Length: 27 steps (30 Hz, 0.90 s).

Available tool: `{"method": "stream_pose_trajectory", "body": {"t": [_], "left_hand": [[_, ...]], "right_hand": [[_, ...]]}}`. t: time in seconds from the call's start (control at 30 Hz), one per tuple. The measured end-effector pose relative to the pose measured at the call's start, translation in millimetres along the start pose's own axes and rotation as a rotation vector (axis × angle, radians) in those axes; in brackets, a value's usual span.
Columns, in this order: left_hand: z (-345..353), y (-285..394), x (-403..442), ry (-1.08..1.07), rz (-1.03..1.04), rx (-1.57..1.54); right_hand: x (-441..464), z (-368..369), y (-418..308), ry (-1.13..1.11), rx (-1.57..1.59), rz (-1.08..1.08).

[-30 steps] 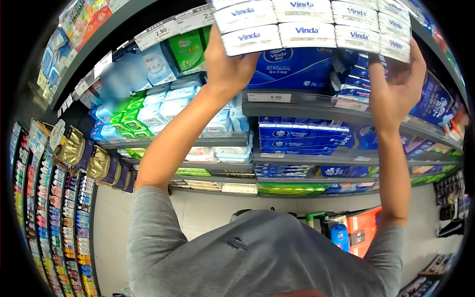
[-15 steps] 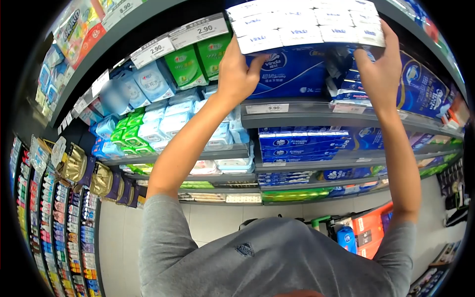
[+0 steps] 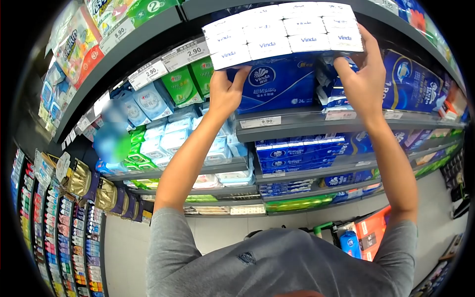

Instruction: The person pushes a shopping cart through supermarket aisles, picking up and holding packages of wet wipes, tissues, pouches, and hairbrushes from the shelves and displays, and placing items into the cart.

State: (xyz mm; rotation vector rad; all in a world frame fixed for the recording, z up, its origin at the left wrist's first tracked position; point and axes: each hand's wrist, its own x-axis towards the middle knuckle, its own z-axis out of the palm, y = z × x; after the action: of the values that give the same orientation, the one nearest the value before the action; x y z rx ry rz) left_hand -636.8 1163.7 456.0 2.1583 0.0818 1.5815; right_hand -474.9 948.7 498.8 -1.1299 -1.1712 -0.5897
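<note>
A multipack of Vinda tissues (image 3: 284, 34), with a white face printed in a grid of logos, is held up at the top of the view in front of a shelf. My left hand (image 3: 225, 96) grips its lower left corner, thumb underneath and the other fingers largely hidden. At the right end my right hand (image 3: 365, 84) is closed on the pack, fingers up its side and thumb below. Directly beneath it, a blue Vinda pack (image 3: 277, 86) stands on the shelf (image 3: 307, 123) behind a 9.90 price tag (image 3: 260, 122).
Light-blue wipes packs (image 3: 173, 136) and green packs (image 3: 178, 86) fill shelves at left. Blue tissue packs (image 3: 299, 154) line the lower shelves. Gold-and-purple packages (image 3: 104, 193) hang at the left aisle edge. Below right is a cart with an orange package (image 3: 373, 232) and blue pack (image 3: 350, 243).
Both hands have carried the white-faced tissue multipack left along the shelf and slightly down in view. My grip looks the same. The camera view has shifted a little.
</note>
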Motion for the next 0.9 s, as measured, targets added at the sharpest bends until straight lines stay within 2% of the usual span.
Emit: {"method": "stream_pose_trajectory", "body": {"t": [0.2,0.27,0.3,0.37,0.4,0.43,0.57,0.63,0.7,0.83,0.9], "left_hand": [[-2,1,-2,0.012,-0.036,0.010],[-3,10,-1,0.053,-0.146,0.014],[-5,6,-2,0.062,-0.101,0.108],[-7,1,-2,0.039,-0.094,0.026],[-8,-11,-3,-0.003,-0.058,-0.026],[-5,-3,-2,0.039,-0.040,0.068],[-1,3,0,0.053,-0.045,0.027],[-6,-7,1,0.031,-0.078,0.143],[-3,-11,6,0.065,0.020,0.165],[4,9,11,0.099,0.019,0.162],[5,9,12,0.147,-0.012,0.286]], "right_hand": [[-5,-2,-2,0.007,-0.027,-0.036],[-5,-4,-15,-0.045,-0.064,-0.083],[-7,-3,-18,-0.016,-0.065,-0.145],[-8,-4,-21,-0.019,-0.003,-0.175],[-9,-4,-10,0.030,-0.115,-0.227],[-9,-4,0,0.072,-0.223,-0.280],[-16,-5,7,0.132,-0.294,-0.262],[-18,-6,3,0.100,-0.286,-0.153],[-15,-7,0,0.007,-0.275,0.036],[-5,3,-13,0.049,-0.256,0.091],[3,10,-9,0.081,-0.275,0.018]]}}
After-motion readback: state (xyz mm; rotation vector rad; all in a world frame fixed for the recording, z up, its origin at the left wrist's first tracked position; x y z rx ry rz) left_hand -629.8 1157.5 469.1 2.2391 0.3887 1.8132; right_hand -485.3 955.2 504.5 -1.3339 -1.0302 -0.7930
